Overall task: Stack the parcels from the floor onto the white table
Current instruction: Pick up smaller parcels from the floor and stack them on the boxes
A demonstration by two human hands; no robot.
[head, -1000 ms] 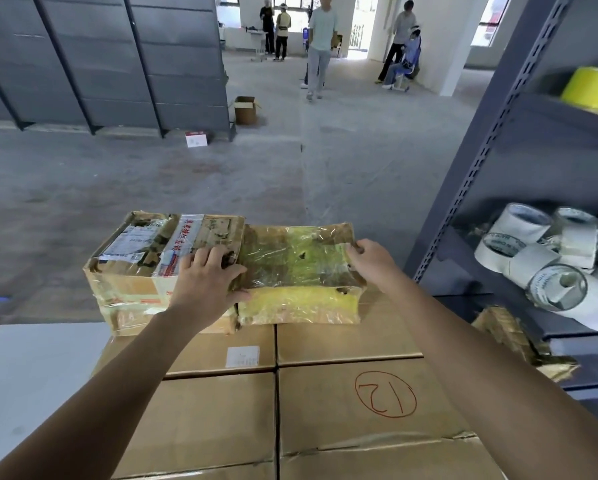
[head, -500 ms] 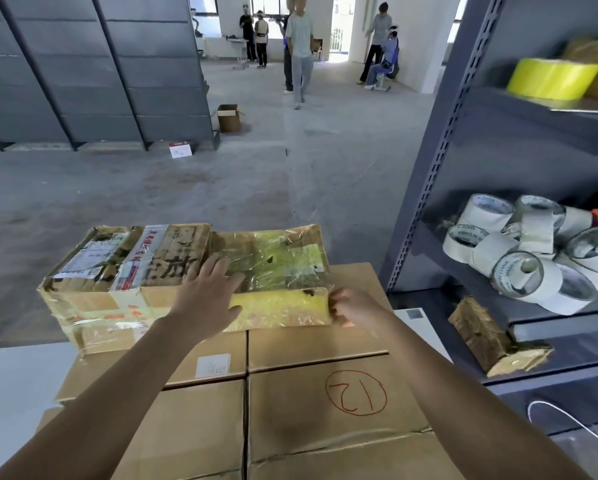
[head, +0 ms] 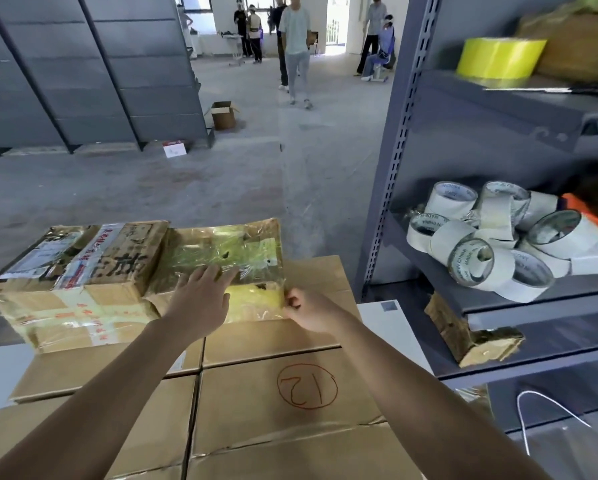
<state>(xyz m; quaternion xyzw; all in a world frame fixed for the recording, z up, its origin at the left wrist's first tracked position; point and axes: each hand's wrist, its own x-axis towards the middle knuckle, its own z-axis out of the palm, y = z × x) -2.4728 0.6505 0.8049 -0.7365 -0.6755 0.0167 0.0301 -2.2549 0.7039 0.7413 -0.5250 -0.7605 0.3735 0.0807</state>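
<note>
A yellow parcel wrapped in clear film (head: 242, 258) lies on top of several flat cardboard boxes (head: 290, 393) stacked on the white table (head: 394, 327). Beside it on the left sits a larger taped brown parcel (head: 72, 282), touching it. My left hand (head: 200, 296) rests flat on the yellow parcel's top near edge, fingers straight. My right hand (head: 308, 310) pinches the yellow parcel's near right corner. One box in the stack bears a red circled "21" (head: 306, 386).
A grey metal shelf rack (head: 394, 168) stands close on the right, holding white tape rolls (head: 498, 244), a yellow tape roll (head: 498, 57) and a taped brown block (head: 464, 334). Grey concrete floor lies beyond the table. An open carton (head: 224, 114) and several people stand far off.
My right hand has slid from the yellow parcel's far right corner down to its near right corner. Both parcels sit further left in view; the camera has turned right toward the rack.
</note>
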